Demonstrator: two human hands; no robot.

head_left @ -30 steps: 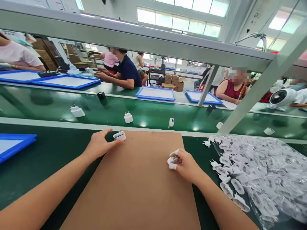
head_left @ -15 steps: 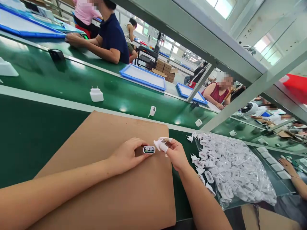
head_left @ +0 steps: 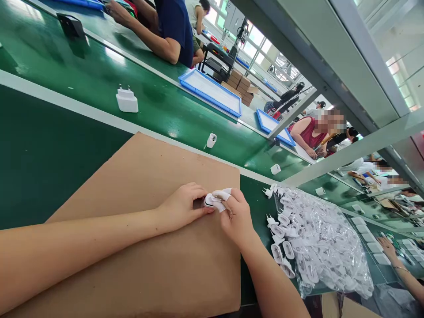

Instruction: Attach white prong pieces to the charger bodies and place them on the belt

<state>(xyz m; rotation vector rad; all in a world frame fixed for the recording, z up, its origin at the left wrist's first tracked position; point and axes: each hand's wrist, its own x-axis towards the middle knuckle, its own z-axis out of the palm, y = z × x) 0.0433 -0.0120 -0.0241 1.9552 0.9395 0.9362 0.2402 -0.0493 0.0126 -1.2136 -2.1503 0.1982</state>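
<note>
Over the cardboard sheet [head_left: 149, 247], my left hand [head_left: 183, 204] is closed around a white charger housing [head_left: 208, 201], its end facing right. My right hand [head_left: 236, 216], with white finger cots on thumb and index finger, pinches a white plug cover against that end of the housing. The fingers hide most of the cover, and I cannot tell how far it sits in the housing. To the right of my right hand lies a clear plastic bag [head_left: 331, 238] full of white plug covers, with several loose plug covers [head_left: 281, 251] at its near left edge.
Beyond the cardboard runs a green conveyor belt [head_left: 159, 119] carrying a white charger with pins [head_left: 127, 100], smaller white housings [head_left: 211, 140] and a black holder [head_left: 70, 25]. A grey metal post [head_left: 347, 159] slants across the right. Co-workers sit opposite; another person's hand [head_left: 387, 247] is at far right.
My right hand has brought the plug cover left onto the housing's open end, covering the circuit board seen inside before. The camera view has tilted and shifted.
</note>
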